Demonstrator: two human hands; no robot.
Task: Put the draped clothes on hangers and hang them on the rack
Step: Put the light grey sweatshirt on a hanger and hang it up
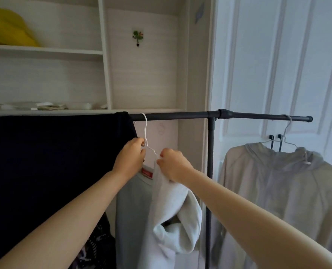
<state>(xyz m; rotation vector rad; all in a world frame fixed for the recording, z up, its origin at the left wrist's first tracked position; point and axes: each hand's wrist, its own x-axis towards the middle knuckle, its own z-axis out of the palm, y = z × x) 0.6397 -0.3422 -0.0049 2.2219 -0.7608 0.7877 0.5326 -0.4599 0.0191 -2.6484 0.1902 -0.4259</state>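
A white wire hanger [146, 133] is hooked over the dark rack bar [172, 116]. My left hand [130, 157] grips the hanger's neck just below the hook. A light grey sweatshirt [138, 214] with a red neck label hangs under it. My right hand [172, 165] pinches the sweatshirt's shoulder fabric at the hanger's right arm. A dark navy cloth [50, 162] is draped over the left part of the bar. At the right end, a beige hoodie [289, 187] hangs on another wire hanger [286, 131].
The rack's upright post [210, 171] stands between the two hung garments. White shelves [44, 49] with a yellow bundle [7, 30] sit behind the rack. A white panelled door [277, 65] with two dark hooks is at the right. A patterned dark cloth [99, 243] hangs low left.
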